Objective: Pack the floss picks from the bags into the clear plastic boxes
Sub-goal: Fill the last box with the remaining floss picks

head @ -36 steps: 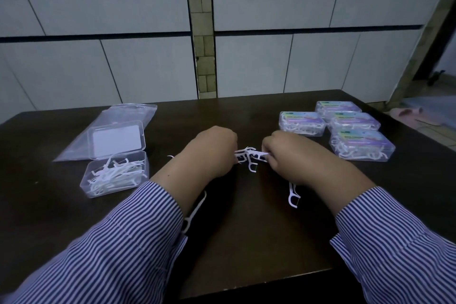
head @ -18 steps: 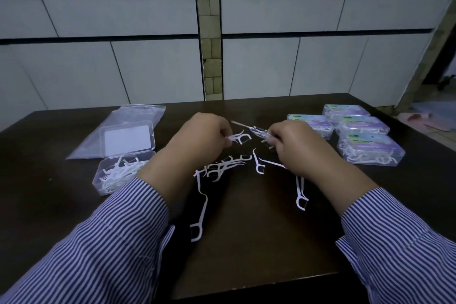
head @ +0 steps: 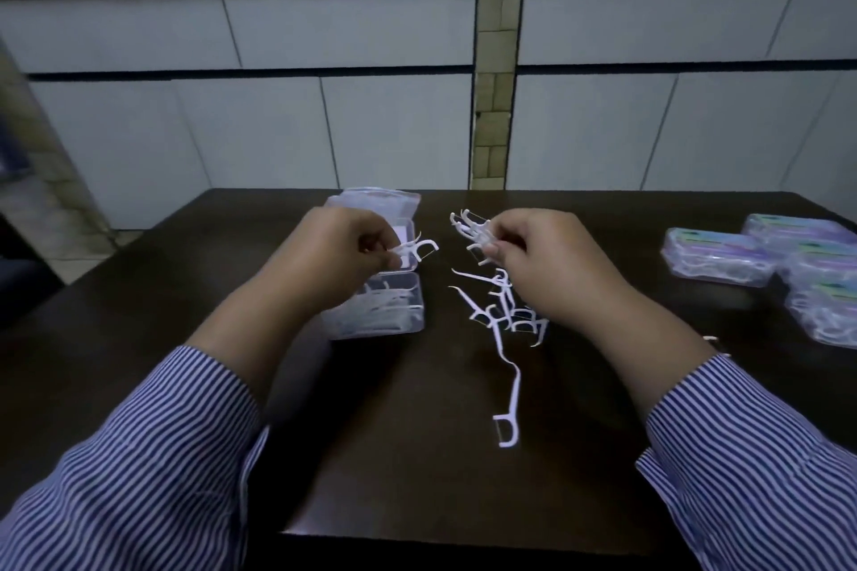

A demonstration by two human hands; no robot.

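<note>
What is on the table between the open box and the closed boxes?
In the head view, loose floss picks lie on the dark table between the open box and the closed boxes; the right hand hovers there too.

Dark wooden table (head: 417,454), white panelled wall (head: 324,116) behind, beige tiled pillar (head: 494,107), striped sleeves (head: 153,478)

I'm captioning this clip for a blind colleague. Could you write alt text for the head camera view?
The person's left hand pinches one white floss pick above an open clear plastic box partly filled with picks, while the right hand holds a small bunch of picks. Loose picks lie between the hands on the dark table, with closed filled boxes at right.
</note>
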